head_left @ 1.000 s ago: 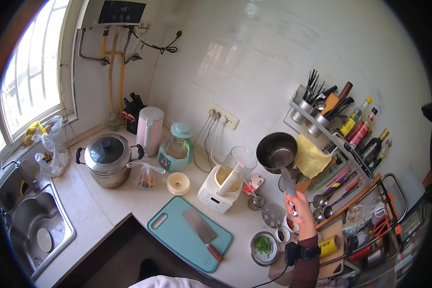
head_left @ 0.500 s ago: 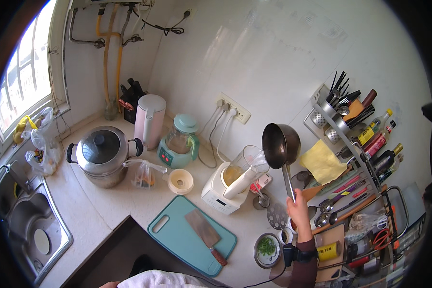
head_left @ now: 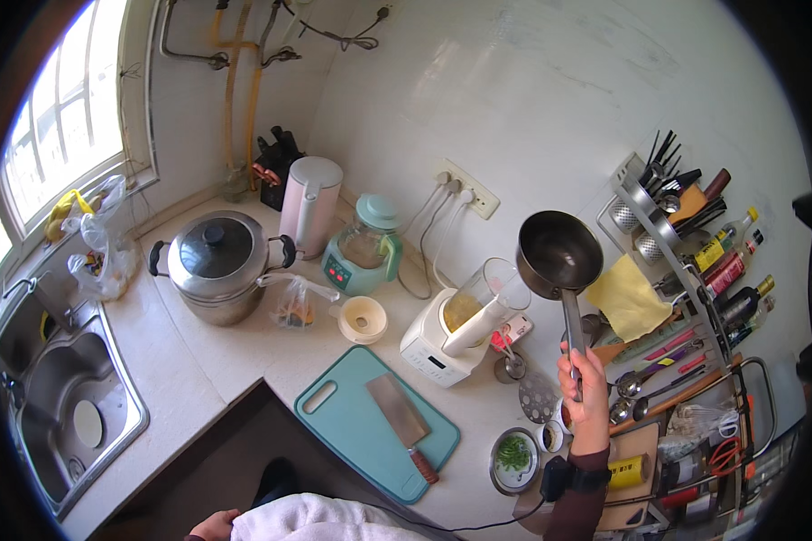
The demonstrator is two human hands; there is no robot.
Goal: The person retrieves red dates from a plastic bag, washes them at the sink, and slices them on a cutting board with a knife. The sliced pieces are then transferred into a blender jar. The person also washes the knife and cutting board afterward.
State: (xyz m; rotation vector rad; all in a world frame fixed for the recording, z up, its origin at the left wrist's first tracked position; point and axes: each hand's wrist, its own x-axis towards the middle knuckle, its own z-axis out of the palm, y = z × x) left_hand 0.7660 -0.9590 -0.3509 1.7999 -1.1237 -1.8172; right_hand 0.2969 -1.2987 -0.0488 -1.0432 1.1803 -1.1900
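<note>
My right hand (head_left: 588, 379) is closed round the handle of a metal water ladle (head_left: 559, 255). The ladle hangs in the air with its dark bowl facing me, and I see nothing in it. Just left of the bowl stands a white blender (head_left: 444, 347); its clear jar has something yellowish at the bottom. At the lower edge my left hand (head_left: 215, 526) shows only in part, beside a white towel (head_left: 325, 518); how its fingers are set is unclear. A cleaver (head_left: 399, 410) lies on the teal cutting board (head_left: 334, 424).
A steel bowl of chopped greens (head_left: 514, 453) sits below my right wrist. A rack of utensils and bottles (head_left: 686, 261) lines the right. Farther left are a lidded pot (head_left: 215, 261), teal kettle (head_left: 363, 248), pink kettle (head_left: 311, 206) and sink (head_left: 108, 383). A cable crosses near the counter's front.
The ladle's bowl has tipped so its inside faces me more, and my right hand has turned with it. The whole view has shifted; more of my left hand shows now.
</note>
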